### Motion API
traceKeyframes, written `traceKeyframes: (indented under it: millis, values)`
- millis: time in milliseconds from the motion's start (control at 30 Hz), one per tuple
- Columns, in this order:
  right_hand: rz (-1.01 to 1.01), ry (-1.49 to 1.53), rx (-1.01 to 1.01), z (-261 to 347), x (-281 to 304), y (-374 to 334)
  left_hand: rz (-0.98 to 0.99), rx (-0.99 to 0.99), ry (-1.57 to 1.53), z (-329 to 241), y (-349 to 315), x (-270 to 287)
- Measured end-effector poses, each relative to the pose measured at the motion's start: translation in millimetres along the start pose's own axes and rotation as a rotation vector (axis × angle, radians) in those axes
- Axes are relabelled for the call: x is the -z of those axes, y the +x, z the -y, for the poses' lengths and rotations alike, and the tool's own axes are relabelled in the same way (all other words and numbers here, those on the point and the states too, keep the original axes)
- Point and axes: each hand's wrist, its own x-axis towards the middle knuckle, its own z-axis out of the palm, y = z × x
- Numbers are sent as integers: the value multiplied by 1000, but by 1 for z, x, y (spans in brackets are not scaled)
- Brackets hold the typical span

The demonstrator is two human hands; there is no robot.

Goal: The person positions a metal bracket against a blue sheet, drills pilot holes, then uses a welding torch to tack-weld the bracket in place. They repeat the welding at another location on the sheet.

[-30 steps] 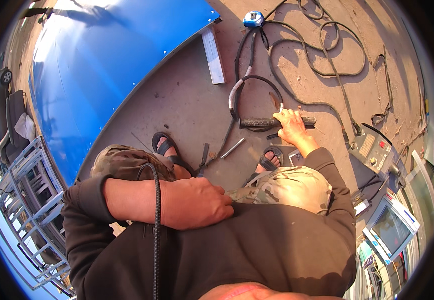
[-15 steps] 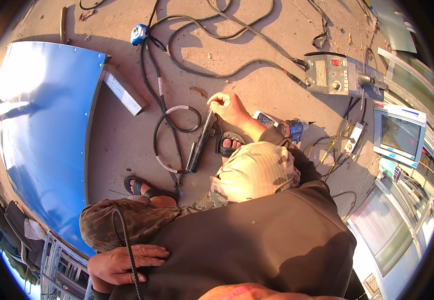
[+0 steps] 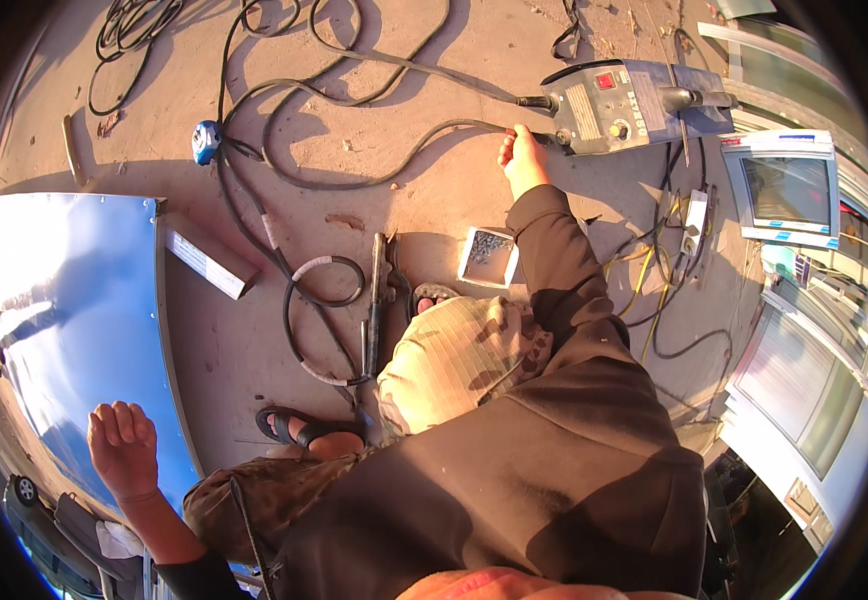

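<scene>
My right hand reaches forward, its fingers curled beside the black cable and just short of the plug on the welding machine. Whether the fingers grip anything is hidden. My left hand is raised over the blue sheet-metal panel, fingers bent in, holding nothing I can see. On the ground in front of my knee rests a black electrode holder, touched by neither hand. A small white box of screws sits under my right forearm.
Cables lie looped over the ground, with a blue tape measure on them. A pale metal profile lies beside the panel. To the right are a power strip, yellow wires and a white framed window.
My right hand has left the electrode holder and moved forward and right to the welding machine. My left hand has lifted off my lap and gone out over the blue panel.
</scene>
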Motion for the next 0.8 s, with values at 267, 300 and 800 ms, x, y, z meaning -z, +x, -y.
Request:
traceKeyframes:
  millis: [267,300,800]
  values:
    - [29,-93,104,11,16,-15,-82,254,181,50,55,-26]
    - [4,-91,87,10,16,-14,-76,255,193,51,57,-27]
    - [-90,397,89,2,17,5,-79,237,234,54,61,-25]
